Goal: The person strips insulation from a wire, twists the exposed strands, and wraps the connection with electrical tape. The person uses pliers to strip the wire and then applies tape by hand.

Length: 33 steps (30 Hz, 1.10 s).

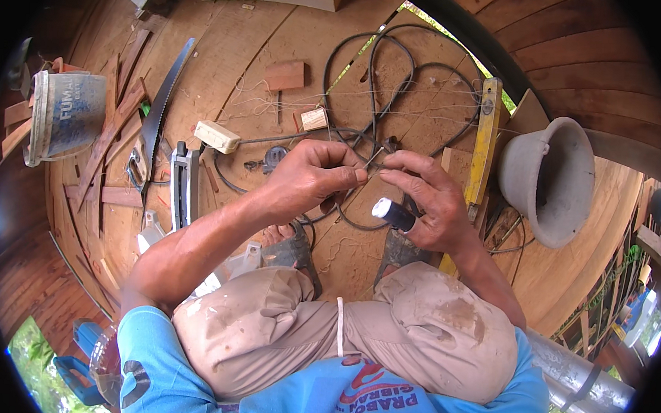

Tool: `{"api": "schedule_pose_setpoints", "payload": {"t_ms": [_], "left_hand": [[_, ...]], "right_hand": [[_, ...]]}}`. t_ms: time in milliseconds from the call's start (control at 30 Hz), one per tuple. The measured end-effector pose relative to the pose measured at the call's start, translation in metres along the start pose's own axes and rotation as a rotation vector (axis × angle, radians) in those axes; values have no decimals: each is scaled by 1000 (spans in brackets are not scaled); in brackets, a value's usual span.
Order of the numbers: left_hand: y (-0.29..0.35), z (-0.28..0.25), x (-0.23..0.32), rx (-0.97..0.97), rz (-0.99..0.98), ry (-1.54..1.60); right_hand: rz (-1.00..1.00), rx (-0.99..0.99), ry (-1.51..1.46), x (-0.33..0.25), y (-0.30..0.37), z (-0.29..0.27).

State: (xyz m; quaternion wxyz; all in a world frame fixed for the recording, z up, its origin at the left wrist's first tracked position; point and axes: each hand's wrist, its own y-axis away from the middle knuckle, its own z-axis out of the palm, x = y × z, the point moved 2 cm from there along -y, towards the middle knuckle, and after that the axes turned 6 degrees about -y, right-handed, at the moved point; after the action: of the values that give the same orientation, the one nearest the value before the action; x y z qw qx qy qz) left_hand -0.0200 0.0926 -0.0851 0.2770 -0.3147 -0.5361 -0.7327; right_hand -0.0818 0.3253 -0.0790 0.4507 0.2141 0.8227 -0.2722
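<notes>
In front of my knees my left hand pinches a thin, dark, rod-like piece between thumb and forefinger; its exact kind is too small to tell. My right hand is curled, with its fingertips close to the far end of that piece. Against the right palm, by the thumb, sits a short black cylinder with a white end. Behind the fingertips a black cable lies in loose loops on the wooden floor, partly hidden by the hands.
A handsaw and a bucket are on the left, among wood strips. A yellow spirit level and a grey rubber-like bowl stand at right. A wooden block, a white-and-wood block and loose string lie ahead.
</notes>
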Motion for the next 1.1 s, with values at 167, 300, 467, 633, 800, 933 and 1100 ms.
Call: {"api": "schedule_pose_setpoints", "payload": {"t_ms": [167, 300, 467, 633, 800, 933, 1100], "left_hand": [[1, -1, -2, 1, -11, 7], [0, -3, -2, -8, -12, 15], [-1, -2, -2, -18, -19, -19], [1, 0, -2, 31, -58, 65], [3, 0, 0, 46, -78, 44], [2, 0, -2, 30, -53, -16], [1, 0, -4, 33, -53, -41]], "right_hand": [[-19, -70, -25, -1, -2, 5], [-4, -86, -28, -3, -1, 4], [31, -103, -63, 3, 1, 8], [52, -88, -115, 12, 6, 4], [44, -91, -74, 12, 3, 3], [32, -43, -37, 8, 2, 3], [52, -29, -68, 6, 1, 3]]}}
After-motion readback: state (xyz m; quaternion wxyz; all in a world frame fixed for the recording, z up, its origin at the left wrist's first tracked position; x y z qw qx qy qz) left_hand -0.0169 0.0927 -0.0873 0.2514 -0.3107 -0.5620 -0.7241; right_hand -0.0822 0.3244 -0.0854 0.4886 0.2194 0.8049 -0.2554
